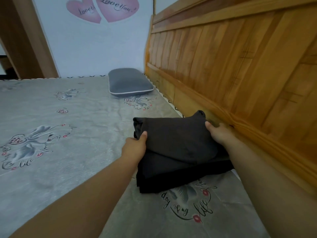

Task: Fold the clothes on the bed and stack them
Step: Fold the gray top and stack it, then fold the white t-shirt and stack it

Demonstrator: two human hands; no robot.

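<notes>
A folded dark grey garment (176, 136) lies on top of a stack of folded black clothes (171, 176) on the bed (68, 152), close to the wooden headboard. My left hand (135, 145) grips the top garment's left edge, thumb on top and fingers underneath. My right hand (217, 133) grips its right edge the same way, between the garment and the headboard. The fingers of both hands are hidden under the cloth.
A wooden headboard (240, 74) runs along the right side, just beside the stack. A grey pillow (128, 83) lies at the far end of the bed against the wall. The grey printed sheet stretches out to the left.
</notes>
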